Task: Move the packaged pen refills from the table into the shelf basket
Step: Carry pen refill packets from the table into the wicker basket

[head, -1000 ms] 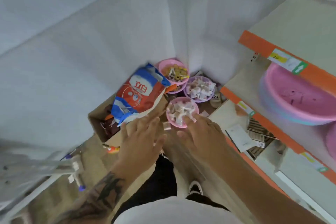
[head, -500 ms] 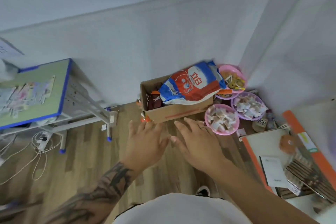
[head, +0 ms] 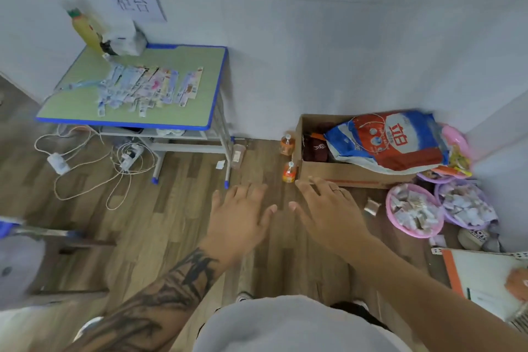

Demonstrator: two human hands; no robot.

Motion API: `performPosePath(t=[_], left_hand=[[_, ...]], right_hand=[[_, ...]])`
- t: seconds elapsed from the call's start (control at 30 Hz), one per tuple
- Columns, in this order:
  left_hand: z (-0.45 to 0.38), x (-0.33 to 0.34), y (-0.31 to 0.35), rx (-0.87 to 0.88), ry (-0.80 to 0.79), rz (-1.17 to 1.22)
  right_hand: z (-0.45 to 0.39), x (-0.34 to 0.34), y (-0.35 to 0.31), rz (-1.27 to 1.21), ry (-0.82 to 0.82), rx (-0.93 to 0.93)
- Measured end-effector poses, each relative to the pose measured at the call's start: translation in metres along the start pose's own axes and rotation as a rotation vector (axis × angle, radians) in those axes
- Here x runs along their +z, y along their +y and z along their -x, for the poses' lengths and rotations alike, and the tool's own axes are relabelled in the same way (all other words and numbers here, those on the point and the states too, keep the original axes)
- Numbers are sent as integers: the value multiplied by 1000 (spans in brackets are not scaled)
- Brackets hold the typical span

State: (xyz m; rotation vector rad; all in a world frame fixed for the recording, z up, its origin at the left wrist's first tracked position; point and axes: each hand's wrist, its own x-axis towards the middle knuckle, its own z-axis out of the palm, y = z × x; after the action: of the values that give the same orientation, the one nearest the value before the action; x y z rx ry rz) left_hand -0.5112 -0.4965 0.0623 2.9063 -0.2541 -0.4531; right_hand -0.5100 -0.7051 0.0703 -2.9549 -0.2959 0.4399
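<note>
Both empty: left hand [head: 240,220] and right hand [head: 328,214] spread flat, fingers straight, side by side over bare floor. Packaged pen refills [head: 145,87] heaped on the table [head: 200,66], well up-left of the hands, seemingly untouched. Shelf basket out of view; all carrying left.

— What can be read around the green, blue-edged table [head: 200,66]?
— The white paper sheet [head: 134,3] on the wall just above it says "柜台" in dark strokes.
— Anything else?
— Well right of it, the red, white and blue plastic bag [head: 385,141] shows a large white "立白". The packets' print is too blurred.
</note>
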Motion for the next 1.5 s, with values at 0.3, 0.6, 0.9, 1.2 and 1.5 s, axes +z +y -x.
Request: performPosePath(t=[0.3, 0.6, 0.9, 1.2, 1.5], left_hand=[[2, -9, -130, -207, -22, 147], [-27, -30, -207, -465, 22, 193], [-107, -94, -258, -750, 61, 127], [-192, -116, -286, -770, 108, 194], [-275, -114, -355, -584, 3, 142]], right_hand=[[-72, 15, -117, 146, -94, -136], [-192, 14, -182, 152, -141, -371], [-347, -16, -210, 90, -151, -571], [-459, -30, -213, 41, -113, -546], [-499, -26, -245, 0, -232, -398]])
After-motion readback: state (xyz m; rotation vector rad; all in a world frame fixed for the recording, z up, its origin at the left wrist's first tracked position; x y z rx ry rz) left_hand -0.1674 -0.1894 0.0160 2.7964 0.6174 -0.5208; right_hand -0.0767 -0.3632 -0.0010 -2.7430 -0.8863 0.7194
